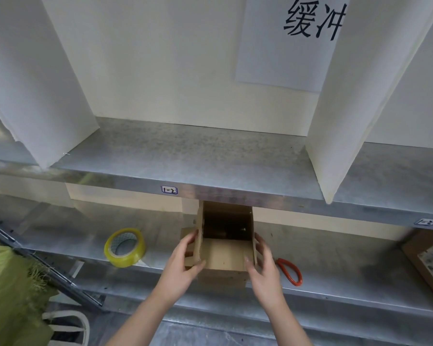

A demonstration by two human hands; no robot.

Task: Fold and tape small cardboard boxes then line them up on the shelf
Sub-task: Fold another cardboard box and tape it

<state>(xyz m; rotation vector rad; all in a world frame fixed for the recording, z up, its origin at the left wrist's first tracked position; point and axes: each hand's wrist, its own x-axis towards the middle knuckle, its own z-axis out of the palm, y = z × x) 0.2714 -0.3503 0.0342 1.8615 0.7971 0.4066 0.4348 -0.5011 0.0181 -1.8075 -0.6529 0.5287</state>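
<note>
A small brown cardboard box (224,255) stands on the lower metal shelf (335,265), its open side facing me and its flaps spread. My left hand (183,260) grips the box's left flap, thumb on the inner face and fingers on the outer. My right hand (263,265) grips the right wall the same way. A roll of yellowish clear tape (124,247) stands on edge to the left of the box. Red-handled scissors (290,270) lie just right of my right hand.
The upper metal shelf (210,166) overhangs the box's far end; white divider panels (335,136) stand on it. A flat brown carton (428,260) lies at the far right of the lower shelf. Green cloth (8,283) and a white strap sit at lower left.
</note>
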